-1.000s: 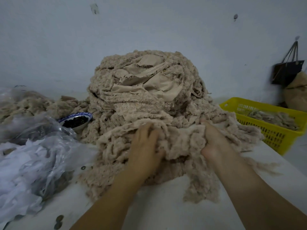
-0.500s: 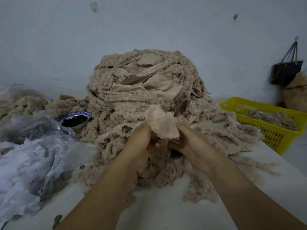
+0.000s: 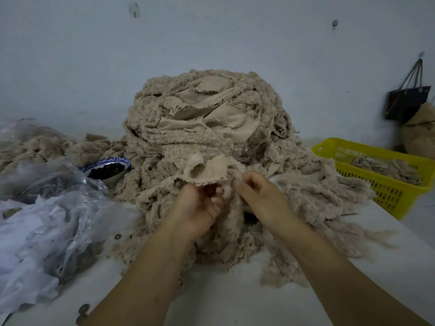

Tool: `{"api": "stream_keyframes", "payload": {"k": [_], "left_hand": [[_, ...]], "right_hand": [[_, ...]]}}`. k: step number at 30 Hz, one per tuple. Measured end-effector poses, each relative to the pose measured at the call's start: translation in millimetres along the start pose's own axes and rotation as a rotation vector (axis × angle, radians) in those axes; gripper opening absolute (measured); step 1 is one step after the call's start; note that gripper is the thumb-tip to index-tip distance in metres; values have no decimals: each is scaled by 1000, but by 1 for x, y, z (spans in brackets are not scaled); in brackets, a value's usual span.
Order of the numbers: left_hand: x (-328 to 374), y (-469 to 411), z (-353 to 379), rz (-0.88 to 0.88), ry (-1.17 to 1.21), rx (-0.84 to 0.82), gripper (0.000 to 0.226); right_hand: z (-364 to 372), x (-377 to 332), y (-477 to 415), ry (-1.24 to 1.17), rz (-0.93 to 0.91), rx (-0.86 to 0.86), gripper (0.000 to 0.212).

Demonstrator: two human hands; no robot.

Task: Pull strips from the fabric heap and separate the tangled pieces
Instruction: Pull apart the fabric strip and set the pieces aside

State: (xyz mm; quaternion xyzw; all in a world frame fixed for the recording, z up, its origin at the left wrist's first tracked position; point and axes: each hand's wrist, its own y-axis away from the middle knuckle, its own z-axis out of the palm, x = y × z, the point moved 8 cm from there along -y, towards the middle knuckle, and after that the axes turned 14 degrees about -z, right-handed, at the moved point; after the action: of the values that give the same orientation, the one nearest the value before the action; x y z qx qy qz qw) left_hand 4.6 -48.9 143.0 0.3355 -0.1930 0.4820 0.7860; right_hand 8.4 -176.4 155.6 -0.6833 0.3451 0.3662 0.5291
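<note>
Head view, lower centre: the left hand and right hand, fingers curled, pinch the lower edge of a beige fuzzy strip. It lies against the front of the fabric heap at mid-frame. Farther back, a bowl sits left and a yellow basket right.

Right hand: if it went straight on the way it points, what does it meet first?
The raised strip at the fingertips of the right hand, also held by the left hand; behind it the heap. Depth unclear.
</note>
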Motion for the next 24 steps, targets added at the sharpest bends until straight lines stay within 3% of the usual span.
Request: {"api": "stream_keyframes", "payload": {"k": [4, 6, 9, 10, 12, 15, 19, 21, 24], "left_hand": [[-13, -9, -19, 46, -5, 189, 20], [-16, -5, -21, 126, -259, 253, 22], [-18, 4, -7, 263, -938, 315, 25], [-17, 6, -2, 309, -1057, 316, 23], [-10, 11, 8, 401, -1101, 303, 7], [3, 12, 18, 500, -1196, 330, 20], [22, 4, 1, 442, -1522, 488, 16], [33, 2, -17, 389, -1446, 529, 15], [35, 4, -24, 304, -1057, 444, 24]], "right_hand": [[-11, 10, 1, -145, 86, 160, 27], [-12, 15, 2, -296, 135, 214, 23], [-8, 12, 2, -410, 149, 194, 22], [-6, 10, 2, -398, 139, 169, 22], [-2, 7, 1, -341, 127, 131, 23], [-5, 7, 1, -324, 130, 171, 24], [-29, 12, -2, -423, 143, 295, 38], [-41, 18, -2, -495, 161, 370, 26], [-39, 26, 1, -548, 225, 403, 14]]}}
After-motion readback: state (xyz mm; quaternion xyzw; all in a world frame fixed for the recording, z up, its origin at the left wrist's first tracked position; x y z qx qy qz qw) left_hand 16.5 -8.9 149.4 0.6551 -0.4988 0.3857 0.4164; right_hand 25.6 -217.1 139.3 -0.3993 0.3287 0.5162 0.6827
